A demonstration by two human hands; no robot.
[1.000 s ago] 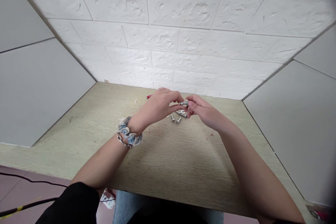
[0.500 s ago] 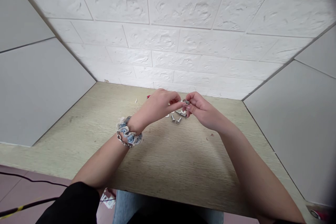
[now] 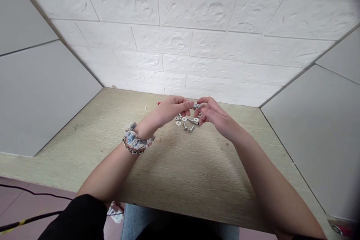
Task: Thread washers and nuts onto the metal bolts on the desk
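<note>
- Nearest the lens, we see the person's black sleeve (image 3: 75, 219) and blue denim (image 3: 135, 221) below the edge of a pale wooden tabletop (image 3: 197, 180), with a dark cable (image 3: 36, 217) marked in yellow crossing toward the sleeve above a pink floor (image 3: 19, 204).
- At lower right, we spot a small red object (image 3: 341, 229), cut off by the frame.
- On the left wrist, we note a blue-and-cream scrunchie (image 3: 136, 141) beside a silver chain bracelet (image 3: 132, 151).
- Ahead, we find loose hardware lying directly on the tabletop: two bolts (image 3: 185, 126) side by side, a flat washer (image 3: 178, 123) to their left, and two nuts (image 3: 179, 119) just behind it. Farther right, another washer (image 3: 196, 119) lies among more metal pieces, partly hidden by the fingers.
- Above that hardware, we see the left hand (image 3: 168, 112), thumb and forefinger pinching one end of a silver metal fastener (image 3: 196, 107).
- The right hand (image 3: 216, 116) meets it from the other side, fingers bent around the far end; whether they grip it, we cannot tell.
- Behind the left hand, we make out a red item (image 3: 158, 103), mostly hidden, and a white scrap (image 3: 145, 107).
- Farthest off, we see a white brick-patterned wall (image 3: 174, 41) and grey side panels (image 3: 47, 97) enclosing the bay.
</note>
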